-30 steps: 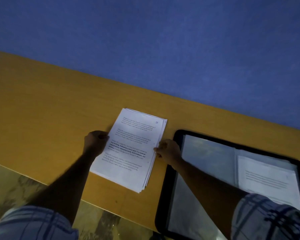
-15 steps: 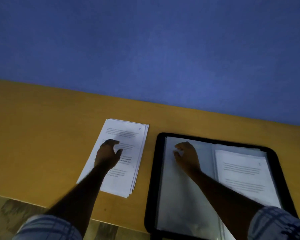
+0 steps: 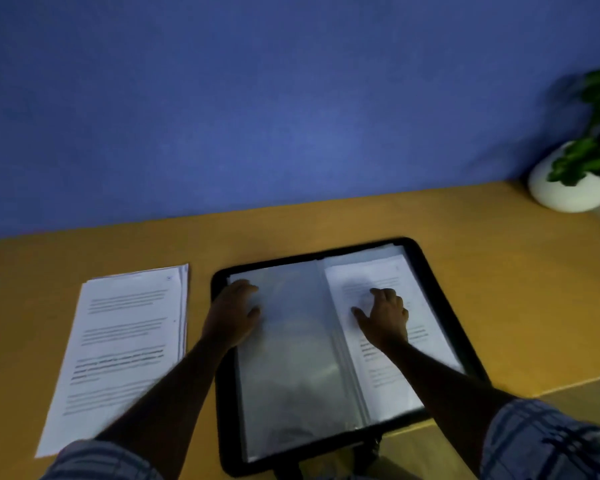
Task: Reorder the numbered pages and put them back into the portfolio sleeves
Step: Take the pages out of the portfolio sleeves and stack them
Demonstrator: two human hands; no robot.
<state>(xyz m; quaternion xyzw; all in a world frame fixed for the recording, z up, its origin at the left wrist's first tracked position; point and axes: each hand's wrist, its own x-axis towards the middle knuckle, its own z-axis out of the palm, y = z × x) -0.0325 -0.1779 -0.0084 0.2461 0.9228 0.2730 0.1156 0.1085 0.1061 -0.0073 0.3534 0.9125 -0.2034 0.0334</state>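
An open black portfolio (image 3: 440,306) lies on the wooden table (image 3: 326,220). Its left side shows a clear sleeve (image 3: 291,358) with no page visible in it. The right sleeve holds a printed page (image 3: 395,372). A stack of white printed pages (image 3: 125,341) lies to the left of the portfolio. My left hand (image 3: 232,317) rests flat on the left sleeve near its upper left corner. My right hand (image 3: 383,317) rests on the page in the right sleeve, fingers spread and slightly bent. Neither hand grips anything.
A white pot with a green plant (image 3: 575,181) stands at the table's far right corner. A blue wall (image 3: 257,98) runs behind the table. The portfolio's near edge overhangs the table's front edge.
My left hand left the paper stack and moved onto the portfolio's left sleeve. My right hand shifted from the left sleeve to the page on the right. The view swung right.
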